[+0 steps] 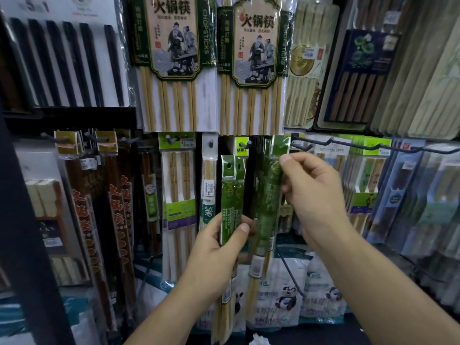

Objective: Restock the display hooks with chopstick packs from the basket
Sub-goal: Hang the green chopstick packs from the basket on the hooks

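Two green packs [230,195]: left hand [216,250] clamped round them, upright, holes topmost, waiting. Third pack [271,192]: right hand [316,192] pinches it, top raised just beside hook [247,143], likely for hanging.

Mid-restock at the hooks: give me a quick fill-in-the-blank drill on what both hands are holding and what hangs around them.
1. The left hand grips a pack with a ____ wrapper.
2. The right hand pinches a second green pack by its ____ half.
3. The large packs hanging above both hands carry the English word ____.
4. The dark packs with red characters hang to the ____ of the left hand.

Missing words: green; upper; CHOPSTICKS; left
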A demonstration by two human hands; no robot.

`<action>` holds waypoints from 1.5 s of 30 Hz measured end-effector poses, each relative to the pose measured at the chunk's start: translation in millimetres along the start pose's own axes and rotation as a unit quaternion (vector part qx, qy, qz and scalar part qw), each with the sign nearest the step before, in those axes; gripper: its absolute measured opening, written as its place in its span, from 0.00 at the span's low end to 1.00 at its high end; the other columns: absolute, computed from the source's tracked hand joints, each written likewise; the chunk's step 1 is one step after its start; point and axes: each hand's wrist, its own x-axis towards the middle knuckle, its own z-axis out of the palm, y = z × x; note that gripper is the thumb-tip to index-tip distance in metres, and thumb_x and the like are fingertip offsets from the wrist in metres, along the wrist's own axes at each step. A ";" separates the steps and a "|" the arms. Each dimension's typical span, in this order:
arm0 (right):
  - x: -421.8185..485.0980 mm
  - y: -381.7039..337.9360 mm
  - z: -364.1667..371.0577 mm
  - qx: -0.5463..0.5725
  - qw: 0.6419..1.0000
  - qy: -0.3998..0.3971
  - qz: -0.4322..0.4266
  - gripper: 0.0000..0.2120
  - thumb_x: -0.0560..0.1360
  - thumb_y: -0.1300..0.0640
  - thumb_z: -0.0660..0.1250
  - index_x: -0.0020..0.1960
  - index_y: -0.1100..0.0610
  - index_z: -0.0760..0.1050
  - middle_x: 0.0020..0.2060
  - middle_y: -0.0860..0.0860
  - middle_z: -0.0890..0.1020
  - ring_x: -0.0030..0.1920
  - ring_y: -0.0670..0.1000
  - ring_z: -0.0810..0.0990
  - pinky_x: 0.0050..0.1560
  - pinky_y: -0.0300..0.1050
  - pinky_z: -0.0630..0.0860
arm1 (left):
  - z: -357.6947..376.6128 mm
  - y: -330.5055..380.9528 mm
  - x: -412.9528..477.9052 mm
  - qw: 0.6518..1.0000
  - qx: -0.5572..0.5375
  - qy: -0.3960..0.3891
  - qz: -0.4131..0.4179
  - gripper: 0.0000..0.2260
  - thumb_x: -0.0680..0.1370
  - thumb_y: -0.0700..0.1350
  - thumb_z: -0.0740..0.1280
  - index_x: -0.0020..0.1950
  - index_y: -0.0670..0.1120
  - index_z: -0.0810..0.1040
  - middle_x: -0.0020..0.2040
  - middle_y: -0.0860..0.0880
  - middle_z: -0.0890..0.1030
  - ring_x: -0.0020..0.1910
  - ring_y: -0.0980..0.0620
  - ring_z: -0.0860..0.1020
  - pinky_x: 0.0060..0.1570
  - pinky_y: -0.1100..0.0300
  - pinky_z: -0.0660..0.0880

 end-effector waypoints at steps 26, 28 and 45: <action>38.6 33.1 9.6 -0.147 0.983 0.099 -0.041 0.13 0.80 0.48 0.69 0.38 0.53 0.78 0.25 0.41 0.73 0.28 0.39 0.70 0.29 0.29 0.65 | 1.3 3.2 -0.7 1.000 -0.018 -0.003 0.001 0.10 0.81 0.42 0.69 0.47 0.57 0.83 0.36 0.49 0.82 0.40 0.48 0.84 0.42 0.52 0.85; 40.4 35.6 10.2 -0.155 0.982 0.101 -0.036 0.13 0.80 0.47 0.69 0.39 0.52 0.78 0.27 0.42 0.74 0.28 0.39 0.71 0.31 0.31 0.66 | 1.5 3.7 -1.0 1.000 -0.020 -0.002 0.002 0.09 0.81 0.41 0.69 0.47 0.56 0.83 0.36 0.49 0.82 0.40 0.48 0.84 0.42 0.52 0.85; 4.7 35.3 -1.5 -0.092 0.991 0.093 -0.015 0.09 0.78 0.49 0.72 0.44 0.53 0.78 0.34 0.45 0.77 0.32 0.37 0.75 0.33 0.31 0.73 | 2.7 6.1 -0.7 0.999 -0.038 0.007 0.004 0.12 0.79 0.40 0.71 0.45 0.58 0.83 0.40 0.47 0.85 0.42 0.43 0.85 0.40 0.54 0.84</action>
